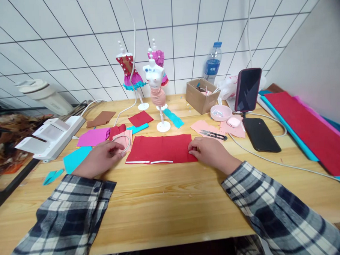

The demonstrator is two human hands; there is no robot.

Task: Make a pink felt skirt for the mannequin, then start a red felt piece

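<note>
A red cloth rectangle [162, 148] lies flat on the wooden table, with two white strips [161, 162] along its near edge, at the left and centre. Over the cloth's right end, my right hand [206, 150] has its fingers and thumb closed on the edge. My left hand [105, 156] is just left of the cloth, fingers curled round a thin pale ring [128, 144] that looks like a roll of tape. Behind the cloth stands a small white mannequin [154, 78] wrapped in pink fabric.
Two dressed mannequins stand behind. Coloured scraps and a white charging station [53, 138] are on the left. To the right are snips [215, 134], a pink bowl [221, 113], a cardboard box [201, 98], phones, cables and a stack of cloth [308, 132].
</note>
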